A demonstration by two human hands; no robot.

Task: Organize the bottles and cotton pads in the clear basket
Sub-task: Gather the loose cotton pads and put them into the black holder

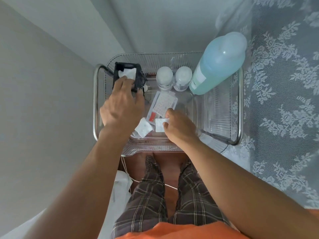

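Clear ribbed plastic basket [216, 118] sits in a metal-railed rack [240, 107], holding everything. Left hand [120, 104] reaches into a black open-topped holder [126, 75] at the far-left corner, fingers [125, 81] pressed down on a white cotton pad [129, 73] inside it, likely seating it so the pads stack in one place. Right hand [179, 125] pinches a second cotton pad [159, 124] near the front, fingers closed on its edge, probably next for the holder. Third loose pad [143, 129] lies just beside it on the basket floor. Two small clear bottles [173, 78] stand upright together at the back; a big blue bottle [219, 63] leans at the right. Flat red-and-white packet [163, 105] lies mid-basket, contents unclear.
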